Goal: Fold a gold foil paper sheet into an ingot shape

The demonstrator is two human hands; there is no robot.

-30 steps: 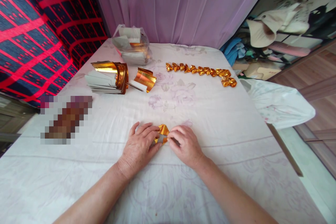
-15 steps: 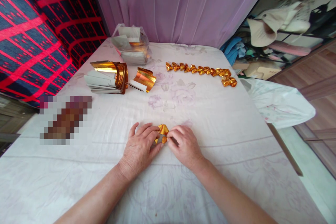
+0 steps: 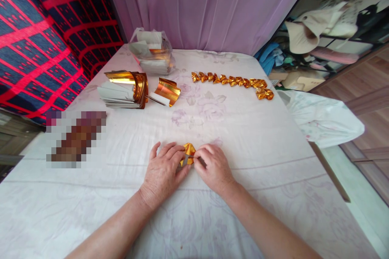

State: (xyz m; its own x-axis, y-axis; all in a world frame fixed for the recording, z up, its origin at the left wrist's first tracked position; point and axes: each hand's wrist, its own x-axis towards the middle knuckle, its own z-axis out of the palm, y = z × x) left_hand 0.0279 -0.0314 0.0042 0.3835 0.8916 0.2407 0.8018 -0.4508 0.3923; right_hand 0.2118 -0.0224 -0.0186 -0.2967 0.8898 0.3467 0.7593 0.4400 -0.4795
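Observation:
A partly folded piece of gold foil paper [image 3: 189, 149] lies on the table between my hands, its grey backing showing at the lower part. My left hand [image 3: 162, 166] rests over its left side, fingers and thumb holding it down. With thumb and forefinger pressed together, my right hand [image 3: 212, 168] pinches its right edge. Farther off, a line of folded gold pieces [image 3: 232, 81] runs to the right. A fanned stack of gold foil sheets [image 3: 139, 89] stands at the back left, with a few loose curled sheets [image 3: 168, 91] beside it.
A clear plastic bag [image 3: 152, 52] holding more sheets stands at the back of the cloth-covered table [image 3: 258, 137]. A blurred-out patch [image 3: 77, 139] covers something at left. Beyond the right edge are a white bag [image 3: 328, 119] and shelves with a cap [image 3: 306, 32].
Both hands stay almost in place. The fold at the lower part of the foil paper has shifted slightly, with more gold showing beside the grey.

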